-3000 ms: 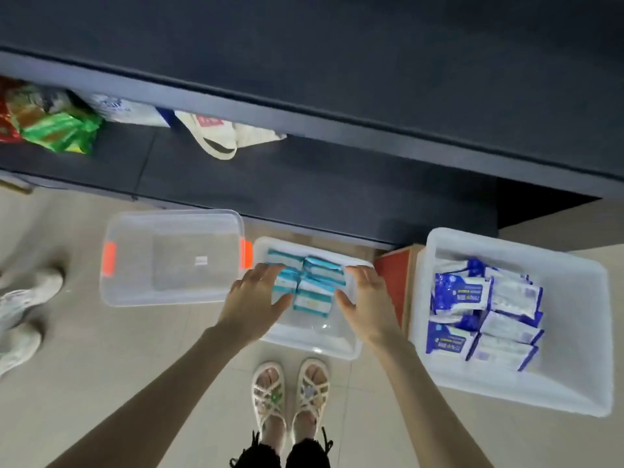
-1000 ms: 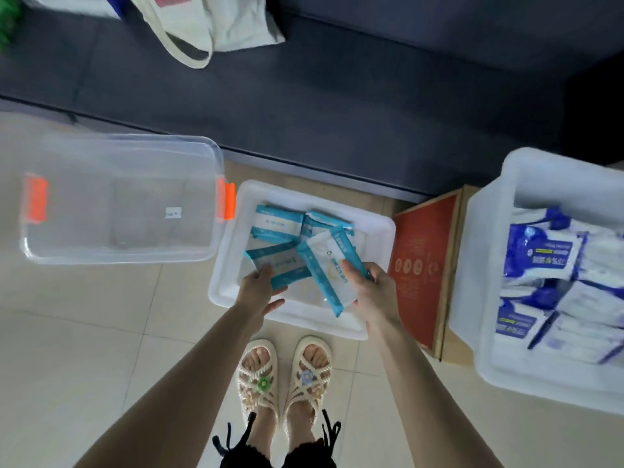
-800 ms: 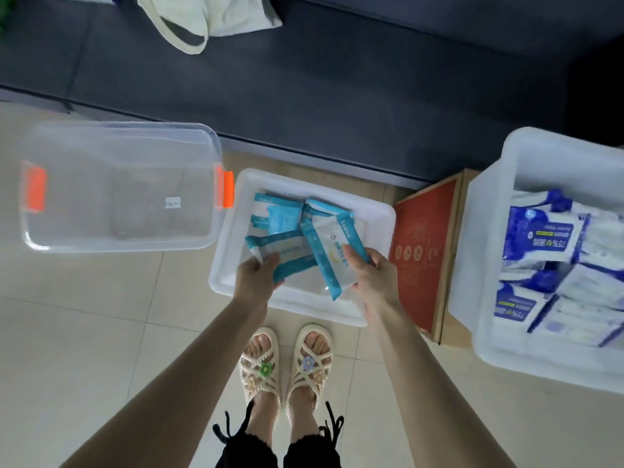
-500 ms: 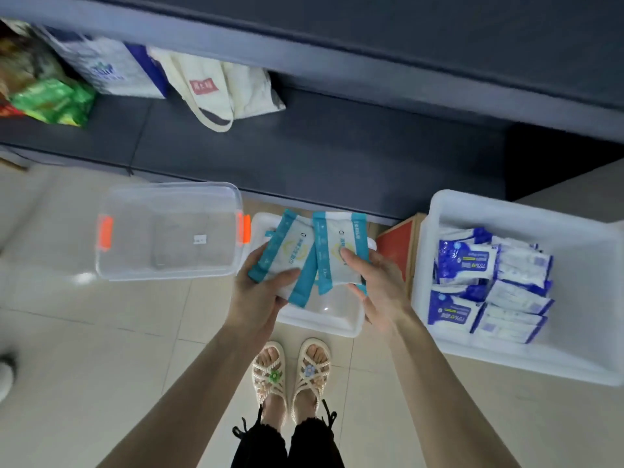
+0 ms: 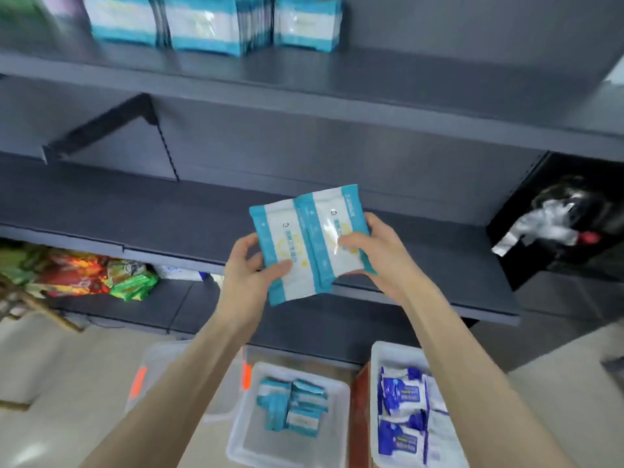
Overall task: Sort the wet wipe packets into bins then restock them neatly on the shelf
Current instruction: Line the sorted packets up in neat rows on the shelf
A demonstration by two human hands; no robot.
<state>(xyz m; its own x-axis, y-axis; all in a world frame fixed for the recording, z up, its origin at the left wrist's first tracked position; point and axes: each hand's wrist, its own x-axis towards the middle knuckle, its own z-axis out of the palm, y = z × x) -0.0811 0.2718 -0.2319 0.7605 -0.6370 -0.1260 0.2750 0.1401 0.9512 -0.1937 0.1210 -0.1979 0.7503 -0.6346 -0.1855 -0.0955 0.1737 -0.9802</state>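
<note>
Gripping one teal packet [image 5: 282, 231] in the left hand [image 5: 248, 268] and a second packet [image 5: 329, 228] in the right hand [image 5: 378, 255], thumbs curled over the fronts, the person holds the pair overlapping in front of the middle shelf [image 5: 135, 211]. Matching packets [image 5: 202, 25] stand upright on the top shelf [image 5: 371, 76]. On the floor below, a white bin [image 5: 246, 423] contains further teal packets [image 5: 293, 403].

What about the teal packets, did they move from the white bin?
Yes, up: the left hand and right hand hold the teal packets high above the white bin, before the grey shelf.
</note>
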